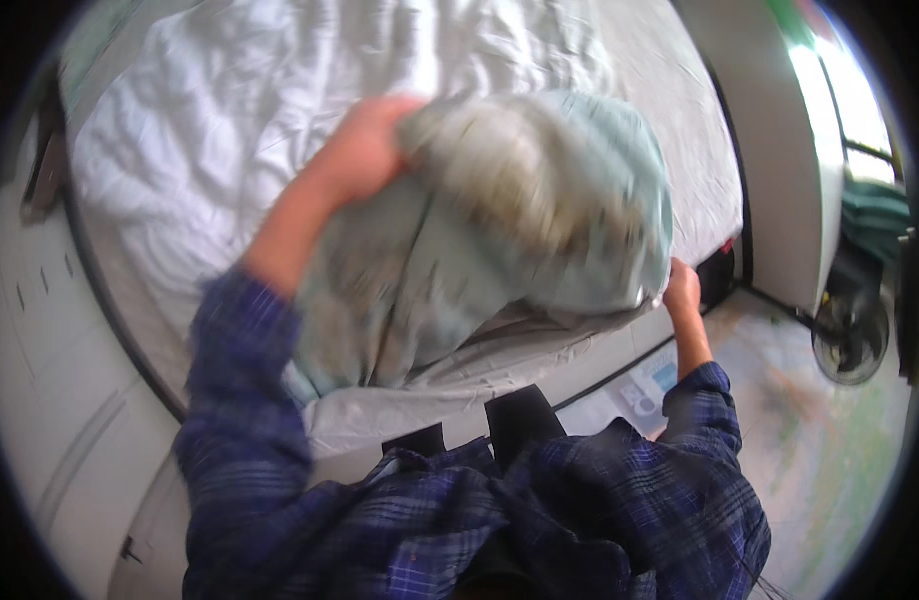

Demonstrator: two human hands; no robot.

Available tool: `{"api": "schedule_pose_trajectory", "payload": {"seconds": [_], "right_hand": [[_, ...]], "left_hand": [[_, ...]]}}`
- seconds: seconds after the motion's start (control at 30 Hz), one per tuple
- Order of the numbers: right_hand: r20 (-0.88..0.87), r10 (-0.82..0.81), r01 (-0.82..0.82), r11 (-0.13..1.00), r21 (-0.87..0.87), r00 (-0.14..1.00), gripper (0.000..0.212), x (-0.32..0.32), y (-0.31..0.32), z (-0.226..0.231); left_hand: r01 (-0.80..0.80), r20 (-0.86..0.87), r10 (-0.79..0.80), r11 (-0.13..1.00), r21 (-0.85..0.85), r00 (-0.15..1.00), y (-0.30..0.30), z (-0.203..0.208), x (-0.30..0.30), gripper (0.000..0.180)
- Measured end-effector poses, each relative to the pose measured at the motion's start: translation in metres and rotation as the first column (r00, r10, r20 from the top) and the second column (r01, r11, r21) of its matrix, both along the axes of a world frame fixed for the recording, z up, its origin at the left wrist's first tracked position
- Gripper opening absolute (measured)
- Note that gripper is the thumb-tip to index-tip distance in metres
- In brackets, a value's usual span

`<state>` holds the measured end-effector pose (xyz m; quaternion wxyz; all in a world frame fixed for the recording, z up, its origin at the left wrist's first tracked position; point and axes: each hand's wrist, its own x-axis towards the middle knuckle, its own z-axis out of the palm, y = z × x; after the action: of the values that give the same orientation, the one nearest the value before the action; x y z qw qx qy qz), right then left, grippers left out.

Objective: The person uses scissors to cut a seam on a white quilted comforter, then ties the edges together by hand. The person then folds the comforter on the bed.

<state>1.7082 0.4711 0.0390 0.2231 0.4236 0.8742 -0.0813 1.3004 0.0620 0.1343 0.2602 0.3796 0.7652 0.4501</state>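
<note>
A pale green bedding cloth (pixel 540 270) with a beige and brown pattern is bunched up over the near edge of the bed. Motion blurs part of it, and I cannot tell whether it is a pillowcase or a larger cover. My left hand (pixel 370 150), also blurred, is closed on its upper left edge, raised above the bed. Down at the cloth's right corner, by the mattress edge, my right hand (pixel 684 287) grips it with the fingers partly hidden. Beneath the cloth lies a whitish sheet (pixel 350 415), wrinkled along the near side.
A rumpled white duvet (pixel 180 170) spreads across the far and left part of the bed. White drawer fronts (pixel 55 320) stand along the left. To the right are a pale panel (pixel 780 190), a round fan-like object (pixel 852 340) and a multicoloured floor (pixel 780 430).
</note>
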Motion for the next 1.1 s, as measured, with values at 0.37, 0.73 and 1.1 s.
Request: {"api": "schedule_pose_trajectory", "payload": {"seconds": [0.37, 0.73, 1.1], "right_hand": [[-0.539, 0.835, -0.993, 0.097, -0.060, 0.114, 0.054, -0.235, -0.290, 0.086], [-0.236, 0.971, -0.986, -0.064, -0.155, -0.026, 0.099, -0.235, -0.388, -0.007], [-0.119, 0.950, -0.950, -0.299, -0.084, -0.289, 0.088, -0.204, -0.485, -0.018]], "left_hand": [[-0.397, -0.416, 0.291, 0.897, -0.194, 0.861, -0.154, -0.044, 0.176, 0.034], [-0.825, -0.727, 0.462, 0.022, -0.564, 0.509, -0.359, 0.007, 0.353, 0.041], [-0.717, 0.007, 0.881, -0.381, -0.583, -0.473, -0.383, -0.045, 0.352, 0.059]]}}
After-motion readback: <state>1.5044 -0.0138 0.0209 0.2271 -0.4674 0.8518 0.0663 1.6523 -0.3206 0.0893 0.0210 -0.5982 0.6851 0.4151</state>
